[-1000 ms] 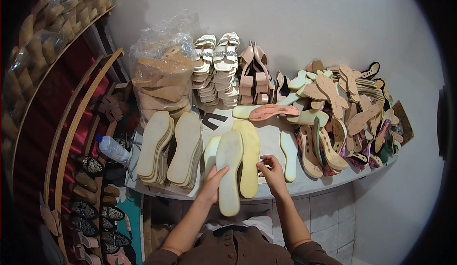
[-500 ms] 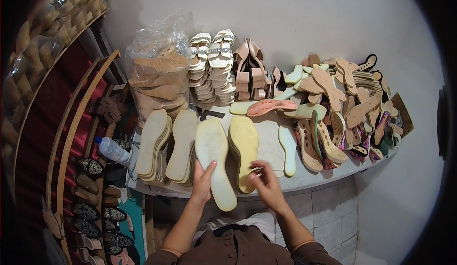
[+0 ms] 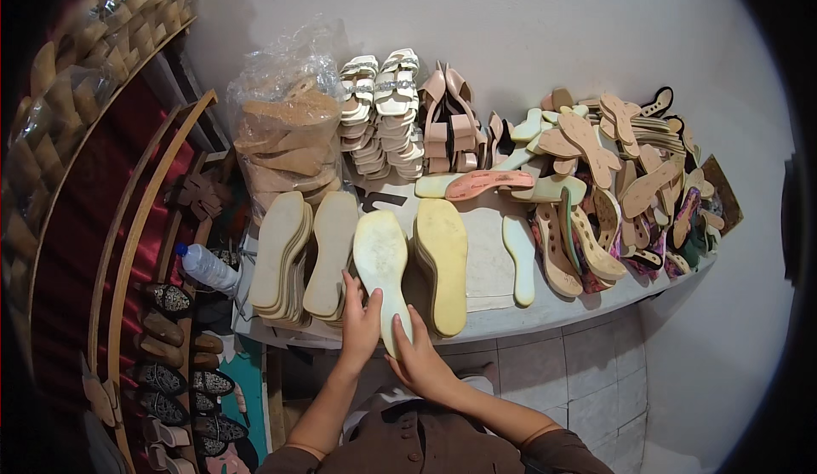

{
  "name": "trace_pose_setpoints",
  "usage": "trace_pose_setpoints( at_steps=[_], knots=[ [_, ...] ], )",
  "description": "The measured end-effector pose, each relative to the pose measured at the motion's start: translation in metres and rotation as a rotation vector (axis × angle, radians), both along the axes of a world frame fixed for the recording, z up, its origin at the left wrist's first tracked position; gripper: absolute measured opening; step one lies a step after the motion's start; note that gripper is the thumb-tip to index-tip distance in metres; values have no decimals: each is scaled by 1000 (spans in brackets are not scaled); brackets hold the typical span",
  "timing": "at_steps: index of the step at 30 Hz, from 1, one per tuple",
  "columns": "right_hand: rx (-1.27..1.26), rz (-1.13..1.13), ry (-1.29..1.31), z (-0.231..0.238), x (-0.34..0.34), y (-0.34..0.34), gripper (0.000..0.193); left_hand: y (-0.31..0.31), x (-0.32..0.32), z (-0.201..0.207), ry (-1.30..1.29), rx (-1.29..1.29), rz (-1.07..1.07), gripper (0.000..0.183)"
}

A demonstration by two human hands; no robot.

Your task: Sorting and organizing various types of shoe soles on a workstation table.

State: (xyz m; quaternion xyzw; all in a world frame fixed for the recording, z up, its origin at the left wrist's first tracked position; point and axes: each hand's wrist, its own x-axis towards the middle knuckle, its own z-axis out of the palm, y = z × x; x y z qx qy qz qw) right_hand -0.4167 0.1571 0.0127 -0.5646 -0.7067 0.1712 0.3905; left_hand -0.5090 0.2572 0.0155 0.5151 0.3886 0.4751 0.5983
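Observation:
A pale whitish insole [image 3: 380, 248] is held up in front of me at the table's near edge, its broad end pointing away. My left hand [image 3: 362, 325] grips its left edge, thumb lying on the face. At the narrow heel end, my right hand [image 3: 419, 355] closes round the right side, thumb also on top. The fingers beneath are partly hidden. Just right of it lies a stack of yellow insoles [image 3: 442, 261]. To the left are two stacks of beige insoles, one farther out [image 3: 281, 248] and one closer [image 3: 330, 253], partly behind my left hand.
White sandals [image 3: 396, 91] and pink heeled sandals [image 3: 447, 121] stand at the back, beside bagged wedge soles [image 3: 289, 138]. A pinkish insole [image 3: 485, 185] and a light blue insole [image 3: 518, 257] lie to the right, before a heap of soles [image 3: 596, 159]. A water bottle [image 3: 208, 268] stands left.
My right hand has left the yellow stack and taken hold of the whitish insole's heel. The insole has turned more upright, and my left hand has shifted slightly along its edge.

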Motion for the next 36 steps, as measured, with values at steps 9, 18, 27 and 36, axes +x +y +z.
trace_pose_setpoints(
  at_steps=[9,18,27,36],
  knots=[
    [-97,-131,20,-35,-12,11,58,-21,-16,-1,281,340,13,50],
    [-95,-176,8,-76,-21,43,64,-39,-31,-38,475,288,-104,42],
    [-58,-209,41,-126,-24,51,59,-38,-29,-84,680,310,-8,45],
    [88,-65,61,-130,-15,52,84,-33,-29,-99,665,112,-55,53]
  ],
)
